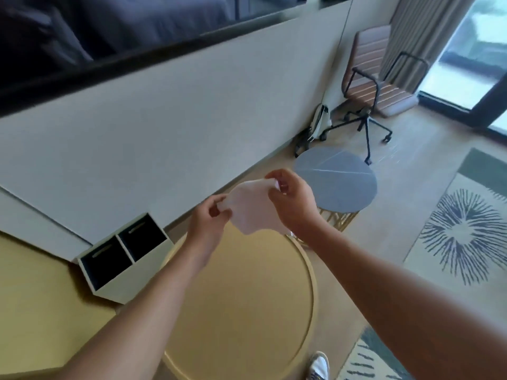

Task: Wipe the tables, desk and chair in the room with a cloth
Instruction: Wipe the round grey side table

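White cloth (253, 207) stretched between two hands, one edge pinched by the left hand (210, 220); other edge pinched by the right hand (292, 200), held above the round gold table (247, 311); grey round table (337, 182) just beyond

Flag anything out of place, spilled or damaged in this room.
Nothing is spilled or knocked over. Two things stand out: pale lines run across the grey round table, crack or veining, I cannot tell; and a white bag is propped against the wall beside the chair.
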`<action>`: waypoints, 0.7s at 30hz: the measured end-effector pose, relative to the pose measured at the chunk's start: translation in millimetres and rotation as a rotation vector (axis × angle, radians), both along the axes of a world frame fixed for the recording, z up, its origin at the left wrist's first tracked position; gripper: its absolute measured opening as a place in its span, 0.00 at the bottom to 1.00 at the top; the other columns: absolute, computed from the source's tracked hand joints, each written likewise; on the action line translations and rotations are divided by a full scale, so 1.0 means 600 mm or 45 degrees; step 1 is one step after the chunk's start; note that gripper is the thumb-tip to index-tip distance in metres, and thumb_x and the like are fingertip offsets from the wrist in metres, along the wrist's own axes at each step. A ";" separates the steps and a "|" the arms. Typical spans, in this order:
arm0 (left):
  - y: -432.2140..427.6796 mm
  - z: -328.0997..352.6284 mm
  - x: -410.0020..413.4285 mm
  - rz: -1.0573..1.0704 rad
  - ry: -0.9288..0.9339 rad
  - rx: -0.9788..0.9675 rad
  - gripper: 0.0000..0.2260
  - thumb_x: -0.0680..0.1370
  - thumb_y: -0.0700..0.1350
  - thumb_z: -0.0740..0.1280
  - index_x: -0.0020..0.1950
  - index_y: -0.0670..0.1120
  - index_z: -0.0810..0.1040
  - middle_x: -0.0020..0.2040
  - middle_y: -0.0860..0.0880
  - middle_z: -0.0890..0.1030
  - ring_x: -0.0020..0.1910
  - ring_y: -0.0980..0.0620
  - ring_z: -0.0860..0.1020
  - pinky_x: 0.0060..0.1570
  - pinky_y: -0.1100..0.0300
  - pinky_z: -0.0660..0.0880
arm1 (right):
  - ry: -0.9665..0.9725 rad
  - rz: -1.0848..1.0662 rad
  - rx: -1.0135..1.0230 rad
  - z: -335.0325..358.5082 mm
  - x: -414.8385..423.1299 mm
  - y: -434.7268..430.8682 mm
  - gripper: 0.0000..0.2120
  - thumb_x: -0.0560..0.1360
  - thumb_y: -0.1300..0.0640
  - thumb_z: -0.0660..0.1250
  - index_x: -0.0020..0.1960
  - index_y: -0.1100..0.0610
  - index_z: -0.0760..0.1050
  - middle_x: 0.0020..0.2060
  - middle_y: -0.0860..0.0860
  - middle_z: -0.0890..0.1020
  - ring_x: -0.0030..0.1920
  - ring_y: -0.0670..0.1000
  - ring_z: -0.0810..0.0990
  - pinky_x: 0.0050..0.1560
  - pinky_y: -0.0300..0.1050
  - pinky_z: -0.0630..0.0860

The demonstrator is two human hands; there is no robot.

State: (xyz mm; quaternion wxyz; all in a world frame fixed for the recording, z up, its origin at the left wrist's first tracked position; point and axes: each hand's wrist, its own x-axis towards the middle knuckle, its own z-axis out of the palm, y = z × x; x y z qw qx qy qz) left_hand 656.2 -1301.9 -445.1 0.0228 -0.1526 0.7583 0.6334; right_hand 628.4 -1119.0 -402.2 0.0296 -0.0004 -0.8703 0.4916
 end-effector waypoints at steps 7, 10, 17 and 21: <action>0.109 0.158 -0.003 -0.150 0.202 -0.012 0.09 0.77 0.38 0.68 0.53 0.49 0.83 0.48 0.53 0.84 0.40 0.66 0.79 0.37 0.72 0.74 | 0.137 -0.312 0.189 0.117 0.052 0.147 0.09 0.80 0.57 0.67 0.59 0.50 0.80 0.54 0.49 0.75 0.54 0.52 0.76 0.51 0.45 0.73; 0.161 0.200 -0.005 -0.217 0.242 -0.067 0.09 0.77 0.38 0.68 0.52 0.50 0.83 0.47 0.52 0.84 0.43 0.59 0.80 0.41 0.68 0.76 | 0.099 -0.385 0.215 0.149 0.067 0.204 0.10 0.81 0.52 0.66 0.61 0.49 0.79 0.54 0.49 0.73 0.52 0.51 0.76 0.40 0.37 0.69; 0.302 0.240 -0.028 -0.238 0.315 -0.182 0.10 0.76 0.36 0.68 0.50 0.49 0.83 0.45 0.53 0.84 0.45 0.56 0.80 0.41 0.67 0.76 | 0.018 -0.388 0.112 0.181 0.076 0.352 0.10 0.80 0.53 0.66 0.61 0.49 0.81 0.48 0.49 0.82 0.46 0.47 0.79 0.37 0.35 0.69; 0.410 0.241 -0.038 -0.221 0.297 -0.076 0.06 0.77 0.40 0.70 0.50 0.49 0.83 0.46 0.51 0.84 0.43 0.56 0.79 0.41 0.68 0.75 | -0.048 -0.459 -0.113 0.184 0.075 0.448 0.10 0.80 0.57 0.67 0.60 0.51 0.81 0.46 0.49 0.83 0.45 0.44 0.80 0.35 0.32 0.69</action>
